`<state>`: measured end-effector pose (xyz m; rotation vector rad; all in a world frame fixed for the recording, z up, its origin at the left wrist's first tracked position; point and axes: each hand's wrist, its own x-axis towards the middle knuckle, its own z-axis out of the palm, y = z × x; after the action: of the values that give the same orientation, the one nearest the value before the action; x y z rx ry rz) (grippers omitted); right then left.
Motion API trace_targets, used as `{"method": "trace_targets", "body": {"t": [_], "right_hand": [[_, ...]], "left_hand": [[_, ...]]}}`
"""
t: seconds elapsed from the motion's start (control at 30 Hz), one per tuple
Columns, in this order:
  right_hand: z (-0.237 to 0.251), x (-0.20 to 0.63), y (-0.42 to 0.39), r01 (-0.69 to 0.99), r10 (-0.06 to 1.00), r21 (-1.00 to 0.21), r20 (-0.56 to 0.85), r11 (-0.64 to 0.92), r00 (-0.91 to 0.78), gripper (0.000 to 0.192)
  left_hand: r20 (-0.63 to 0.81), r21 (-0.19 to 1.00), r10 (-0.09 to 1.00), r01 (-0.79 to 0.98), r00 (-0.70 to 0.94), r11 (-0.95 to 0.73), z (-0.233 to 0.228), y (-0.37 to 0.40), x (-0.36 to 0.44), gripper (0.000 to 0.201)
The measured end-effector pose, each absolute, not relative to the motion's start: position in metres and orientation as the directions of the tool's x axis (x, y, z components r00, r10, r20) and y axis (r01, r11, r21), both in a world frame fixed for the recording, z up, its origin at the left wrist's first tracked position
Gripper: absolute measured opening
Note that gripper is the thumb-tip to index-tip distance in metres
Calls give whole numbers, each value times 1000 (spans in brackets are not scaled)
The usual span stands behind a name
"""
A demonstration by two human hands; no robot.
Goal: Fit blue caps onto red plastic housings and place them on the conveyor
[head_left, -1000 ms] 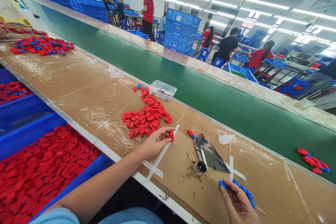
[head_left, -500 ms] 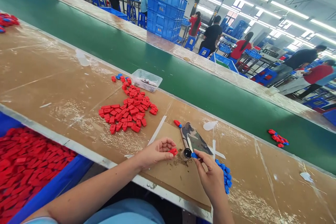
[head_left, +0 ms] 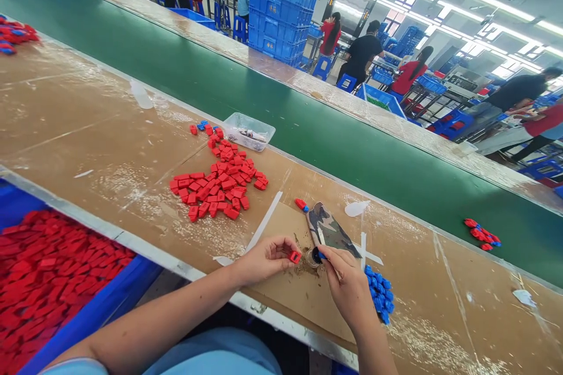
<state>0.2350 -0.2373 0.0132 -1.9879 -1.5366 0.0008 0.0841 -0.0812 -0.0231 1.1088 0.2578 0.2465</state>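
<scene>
Pinching a small red piece (head_left: pixel 294 256) betw. thumb and fingertips, left hand (head_left: pixel 267 258) sits low over the brown surface (head_left: pixel 88 135), close to its near edge. Right hand (head_left: pixel 349 287) closed narrow around a small blue piece (head_left: pixel 322 256), tip pressed at the dark round mouth of the camo-wrapped tool (head_left: pixel 328 228) lying on the surface; exact contact can't be told, fingers cover it.

Handling, judged: red piece looks like hard moulded plastic, v. light, stiff, smooth, so prone to slip or flick out of a pinch. Best held by its flat side faces, open end left free. Blue piece likewise tiny, rigid; fingertip grip only.

Position: red piece just left of tool mouth, near the right hand's blue piece but apart from it. Loose red pile (head_left: pixel 217 184) further out on left-hand side; blue heap (head_left: pixel 379 296) just beside right hand. Clear tray (head_left: pixel 248 130) beyond red pile, at edge of green belt (head_left: pixel 308 129).
</scene>
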Motion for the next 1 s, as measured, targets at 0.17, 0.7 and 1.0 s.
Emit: {"method": "trace_targets", "body": {"t": [0.17,0.7,1.0], "right_hand": [[14,235,-239,863,878,-490,353,-121,324,29],[1,244,-252,602,767,-766,242,-224,594,25],[15,225,-248,600,733,-771,279,-214,620,23]], "left_hand": [[-61,916,315,-72,947,394,-26,-83,84,33],[-65,921,357,-82,932,382,-34,-89,86,35],[-62,930,365,-79,929,358,-34,-94,88,28]]}}
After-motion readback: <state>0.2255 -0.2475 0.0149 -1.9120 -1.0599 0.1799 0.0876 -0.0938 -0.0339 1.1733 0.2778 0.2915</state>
